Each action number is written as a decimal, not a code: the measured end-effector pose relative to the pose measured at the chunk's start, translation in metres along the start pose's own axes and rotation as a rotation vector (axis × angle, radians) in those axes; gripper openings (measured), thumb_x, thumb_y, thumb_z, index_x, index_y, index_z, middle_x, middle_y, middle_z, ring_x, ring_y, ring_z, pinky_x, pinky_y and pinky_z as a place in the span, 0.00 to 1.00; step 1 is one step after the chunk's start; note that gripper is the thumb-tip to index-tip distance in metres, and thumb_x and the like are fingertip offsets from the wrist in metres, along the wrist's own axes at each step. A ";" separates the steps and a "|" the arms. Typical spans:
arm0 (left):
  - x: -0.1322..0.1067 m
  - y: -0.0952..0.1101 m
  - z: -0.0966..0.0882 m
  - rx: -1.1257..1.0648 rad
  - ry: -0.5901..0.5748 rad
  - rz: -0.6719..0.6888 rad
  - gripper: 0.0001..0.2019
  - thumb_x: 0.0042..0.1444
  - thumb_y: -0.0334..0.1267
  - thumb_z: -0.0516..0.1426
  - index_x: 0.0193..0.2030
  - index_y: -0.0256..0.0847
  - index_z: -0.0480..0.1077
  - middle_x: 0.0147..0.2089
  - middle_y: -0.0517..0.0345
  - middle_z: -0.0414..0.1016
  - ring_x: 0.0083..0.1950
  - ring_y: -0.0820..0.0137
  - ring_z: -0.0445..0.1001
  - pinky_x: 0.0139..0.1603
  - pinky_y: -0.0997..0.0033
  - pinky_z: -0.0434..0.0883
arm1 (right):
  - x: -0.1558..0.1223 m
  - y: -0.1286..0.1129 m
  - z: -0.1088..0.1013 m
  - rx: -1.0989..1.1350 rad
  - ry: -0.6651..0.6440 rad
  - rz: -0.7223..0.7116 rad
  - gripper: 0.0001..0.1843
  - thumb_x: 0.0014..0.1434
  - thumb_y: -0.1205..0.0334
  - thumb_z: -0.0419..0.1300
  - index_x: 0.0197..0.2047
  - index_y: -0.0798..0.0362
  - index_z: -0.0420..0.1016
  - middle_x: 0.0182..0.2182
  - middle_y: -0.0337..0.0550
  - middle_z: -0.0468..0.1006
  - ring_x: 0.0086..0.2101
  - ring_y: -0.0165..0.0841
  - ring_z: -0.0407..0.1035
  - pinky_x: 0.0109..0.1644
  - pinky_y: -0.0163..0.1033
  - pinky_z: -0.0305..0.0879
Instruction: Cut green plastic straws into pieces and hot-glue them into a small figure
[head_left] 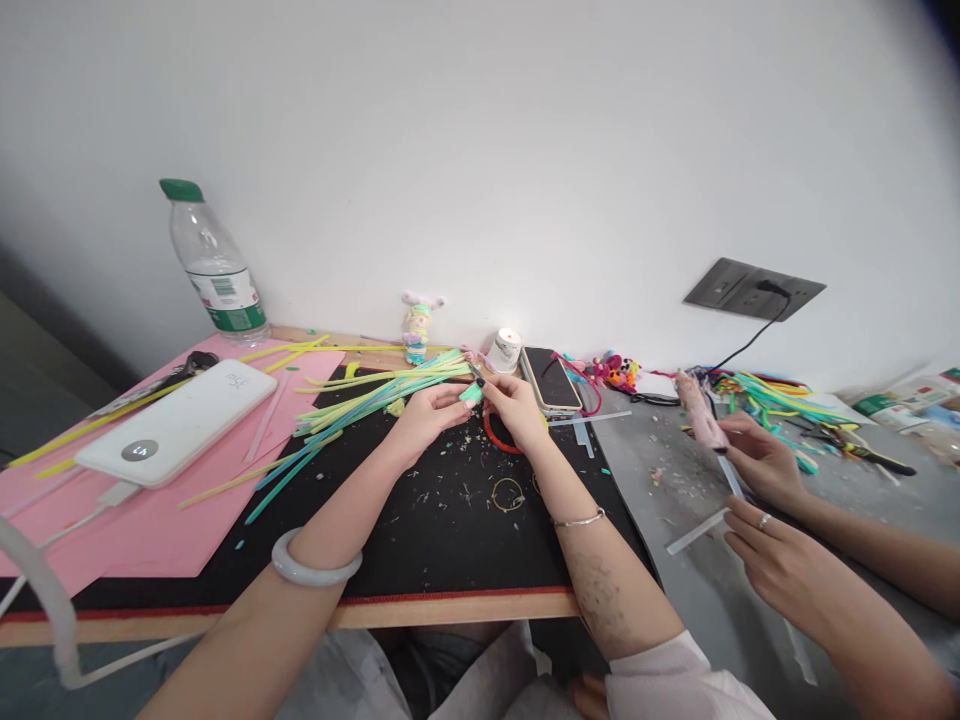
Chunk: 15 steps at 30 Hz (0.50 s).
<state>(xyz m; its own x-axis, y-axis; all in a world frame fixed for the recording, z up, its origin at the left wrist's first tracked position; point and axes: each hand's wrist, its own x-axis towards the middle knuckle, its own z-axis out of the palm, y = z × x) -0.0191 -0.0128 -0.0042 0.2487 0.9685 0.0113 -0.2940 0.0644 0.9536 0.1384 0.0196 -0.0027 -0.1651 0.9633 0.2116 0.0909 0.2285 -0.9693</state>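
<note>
My left hand (426,412) and my right hand (516,408) meet over the black mat (420,540), both closed on a small mint-green piece (472,393) pinched between the fingertips. A bundle of green, blue and yellow pipe cleaners (367,400) fans out to the left of my left hand. A red ring (496,437) lies under my right hand, and a thin gold wire ring (508,493) sits on the mat nearer to me. Fuzz scraps litter the mat.
A white power bank (176,420) lies on pink sheets (112,500), a water bottle (214,265) behind it. A small doll (417,326), lit candle (507,349) and phone (551,380) line the wall. At right, another person's hands (757,500) hold a glue gun and stick.
</note>
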 end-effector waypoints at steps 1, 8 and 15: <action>0.000 0.000 0.000 0.029 0.003 0.022 0.21 0.43 0.40 0.65 0.46 0.38 0.72 0.47 0.50 0.76 0.48 0.64 0.73 0.53 0.61 0.67 | 0.000 0.000 0.000 -0.001 0.015 -0.002 0.14 0.51 0.52 0.61 0.29 0.55 0.72 0.18 0.35 0.68 0.19 0.26 0.61 0.24 0.33 0.60; 0.003 -0.001 -0.002 0.227 0.076 0.142 0.18 0.44 0.40 0.63 0.43 0.37 0.73 0.44 0.51 0.77 0.45 0.62 0.74 0.51 0.59 0.68 | 0.000 0.001 0.003 0.026 -0.009 0.020 0.13 0.49 0.53 0.62 0.32 0.55 0.73 0.20 0.36 0.69 0.20 0.26 0.63 0.24 0.33 0.62; 0.004 -0.001 -0.004 0.200 0.154 0.147 0.20 0.42 0.39 0.64 0.45 0.37 0.71 0.42 0.49 0.77 0.45 0.62 0.74 0.51 0.58 0.69 | 0.000 0.001 0.001 0.185 -0.050 0.082 0.16 0.48 0.50 0.63 0.32 0.55 0.75 0.19 0.36 0.69 0.21 0.25 0.63 0.27 0.33 0.65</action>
<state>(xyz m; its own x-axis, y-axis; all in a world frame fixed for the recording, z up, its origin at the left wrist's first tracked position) -0.0217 -0.0077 -0.0066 0.0693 0.9900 0.1225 -0.1249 -0.1133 0.9857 0.1377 0.0202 -0.0036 -0.2132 0.9685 0.1288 -0.0756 0.1151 -0.9905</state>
